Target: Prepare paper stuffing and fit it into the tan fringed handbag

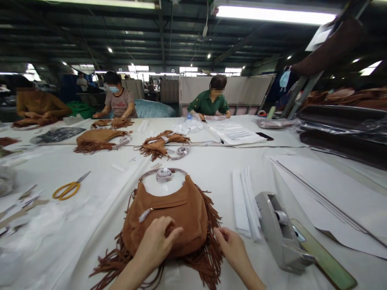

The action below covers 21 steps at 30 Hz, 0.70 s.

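A brown suede handbag (173, 217) with a long fringe (208, 257) lies in front of me on the white table. Its handle (151, 172) is wrapped and arches away from me, with a small wrapped roll (164, 174) inside the loop. A zip pull (145, 214) in white wrapping hangs on the front zip. My left hand (157, 239) rests on the bag's front panel, fingers bent and thumb apart. At the bag's right side, my right hand (231, 245) has thumb and forefinger brought together on strands of the fringe.
White paper strips (244, 205), a grey tape dispenser (281, 235) and a green phone (329, 257) are on the right. Yellow-handled scissors (68, 189) lie left. More fringed bags (96, 139) and several co-workers, including one in green (208, 100), are across the table.
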### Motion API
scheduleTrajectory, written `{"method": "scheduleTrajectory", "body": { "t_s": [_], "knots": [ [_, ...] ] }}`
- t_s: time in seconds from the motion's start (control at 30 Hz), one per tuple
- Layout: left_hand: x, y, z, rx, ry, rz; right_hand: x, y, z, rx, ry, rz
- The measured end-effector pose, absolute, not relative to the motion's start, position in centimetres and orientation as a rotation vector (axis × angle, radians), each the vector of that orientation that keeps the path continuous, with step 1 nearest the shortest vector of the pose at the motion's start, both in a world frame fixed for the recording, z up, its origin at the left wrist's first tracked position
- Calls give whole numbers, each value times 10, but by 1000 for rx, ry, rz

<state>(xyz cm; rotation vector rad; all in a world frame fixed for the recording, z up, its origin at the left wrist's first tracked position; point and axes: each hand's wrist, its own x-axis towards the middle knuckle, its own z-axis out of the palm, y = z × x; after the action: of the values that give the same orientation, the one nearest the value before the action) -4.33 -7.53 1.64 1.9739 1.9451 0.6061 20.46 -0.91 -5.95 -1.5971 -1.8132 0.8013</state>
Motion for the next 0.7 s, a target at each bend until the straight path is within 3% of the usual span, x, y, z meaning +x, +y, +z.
{"method": "scheduleTrajectory", "body": {
  "t_s": [0.1,0.3,0.53,0.7],
  "knots": [
    [-2,-31,27,1982,1923,440,186,11,-54,-1649,-1883,745],
    [23,20,-8,2040,1755,242,171,31,-61,-1704,-1937,718],
    [-20,6,4,2096,1636,378,164,47,-65,-1770,-1948,765],
    [-61,-25,8,2123,1612,226,160,59,-56,-1645,-2031,1065]
  ]
}}
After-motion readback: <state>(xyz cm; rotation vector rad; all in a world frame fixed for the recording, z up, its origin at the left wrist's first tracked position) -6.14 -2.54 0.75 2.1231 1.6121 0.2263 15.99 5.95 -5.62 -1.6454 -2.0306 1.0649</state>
